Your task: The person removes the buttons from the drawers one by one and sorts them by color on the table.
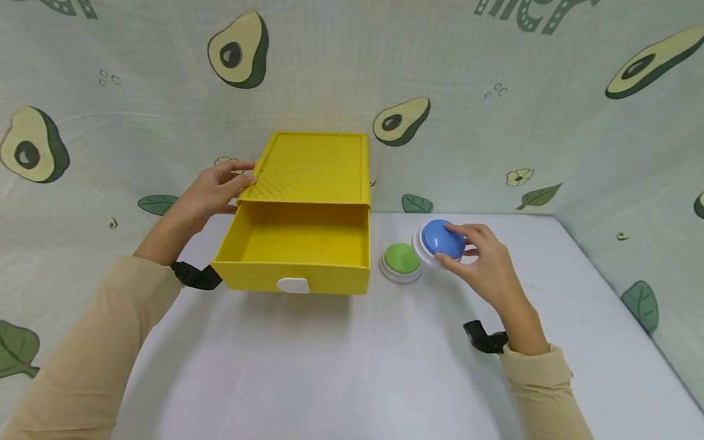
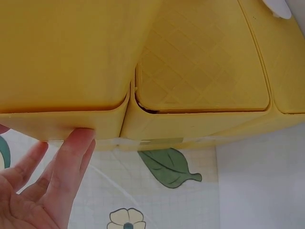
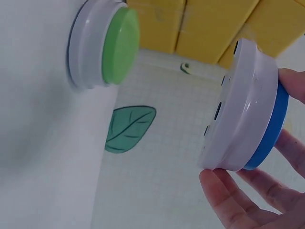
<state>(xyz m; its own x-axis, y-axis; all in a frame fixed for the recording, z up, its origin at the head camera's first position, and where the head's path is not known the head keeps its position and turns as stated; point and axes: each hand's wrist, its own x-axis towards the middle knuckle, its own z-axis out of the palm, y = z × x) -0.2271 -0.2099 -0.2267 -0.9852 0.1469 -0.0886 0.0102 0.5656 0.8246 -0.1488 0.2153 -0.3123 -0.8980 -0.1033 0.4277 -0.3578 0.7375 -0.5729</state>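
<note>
My left hand [image 1: 220, 186] rests against the left side of a yellow drawer cabinet [image 1: 313, 165], near its upper edge. Straight fingers press on the side wall in the left wrist view. The top drawer [image 1: 330, 281] is pulled out, with a white handle [image 1: 293, 285] on its front and a bare inside. Above the table, to the right of the cabinet, my right hand [image 1: 484, 260] grips a blue push button [image 1: 442, 238] by its edges, fingers and thumb around it. Its white base [image 3: 238, 114] faces away from the palm. A green push button [image 1: 401, 260] stands just left of it.
The cabinet and green button stand on a white table [image 1: 341, 373]. Behind hangs a pale cloth [image 1: 324, 67] printed with avocados and leaves. Black wrist straps show at the left wrist [image 1: 195, 276] and right wrist [image 1: 486, 339].
</note>
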